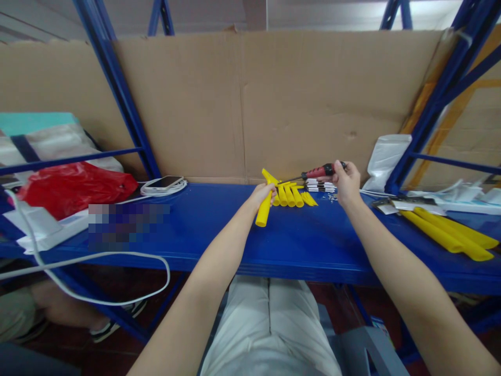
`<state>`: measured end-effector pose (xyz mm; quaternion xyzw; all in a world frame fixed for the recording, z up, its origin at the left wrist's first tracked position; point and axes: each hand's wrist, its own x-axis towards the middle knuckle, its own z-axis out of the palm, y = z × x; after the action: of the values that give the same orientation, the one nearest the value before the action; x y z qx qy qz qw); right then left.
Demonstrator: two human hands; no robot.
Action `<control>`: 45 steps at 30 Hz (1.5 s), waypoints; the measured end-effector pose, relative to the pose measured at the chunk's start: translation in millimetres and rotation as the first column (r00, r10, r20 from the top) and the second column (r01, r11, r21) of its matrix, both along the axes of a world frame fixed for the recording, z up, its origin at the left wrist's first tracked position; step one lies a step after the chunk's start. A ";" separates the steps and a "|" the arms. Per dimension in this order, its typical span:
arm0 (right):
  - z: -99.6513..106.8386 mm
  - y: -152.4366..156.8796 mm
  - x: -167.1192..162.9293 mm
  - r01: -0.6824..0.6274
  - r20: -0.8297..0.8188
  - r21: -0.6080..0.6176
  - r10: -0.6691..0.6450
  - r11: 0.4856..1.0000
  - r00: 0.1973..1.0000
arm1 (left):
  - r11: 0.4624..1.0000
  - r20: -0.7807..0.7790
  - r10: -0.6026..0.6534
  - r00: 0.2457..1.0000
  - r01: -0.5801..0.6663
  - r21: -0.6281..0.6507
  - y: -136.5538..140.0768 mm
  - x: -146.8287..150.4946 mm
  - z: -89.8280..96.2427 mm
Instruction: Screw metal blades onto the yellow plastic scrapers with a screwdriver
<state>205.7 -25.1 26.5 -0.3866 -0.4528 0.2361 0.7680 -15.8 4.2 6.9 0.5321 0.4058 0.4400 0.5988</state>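
Note:
My left hand (261, 195) is closed around a yellow plastic tube-like piece (263, 213) with a flared upper end, held above the blue shelf. A screwdriver (319, 172) with a red and black handle is gripped at its handle end by my right hand (346, 180). Its shaft points left, and the tip meets the yellow piece near my left fingers; the exact contact is hidden. Just behind lie several similar yellow pieces (288, 196) in a row, with small pointed yellow parts (309, 199) beside them. Tiny metal bits (332, 197), likely screws, lie near my right hand.
White-and-black stacked pieces (319, 186) stand at the cardboard backing (188, 104). Larger yellow parts (450, 235) and a white pouch (387, 159) are on the right. A phone (166, 181), a red bag (78, 185) and a looping white cable (117, 303) are left. Blue posts flank the shelf (211, 209).

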 end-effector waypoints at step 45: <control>-4.4 7.1 11.4 -0.137 -0.381 -0.342 -0.004 0.930 0.924 | 0.992 -0.009 -0.071 0.997 0.071 0.102 -1.8 -0.1 -1.8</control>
<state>217.0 -18.1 22.1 -0.4532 -0.2591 0.4112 0.7472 -16.0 2.3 5.1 0.5771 0.3652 0.4373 0.5851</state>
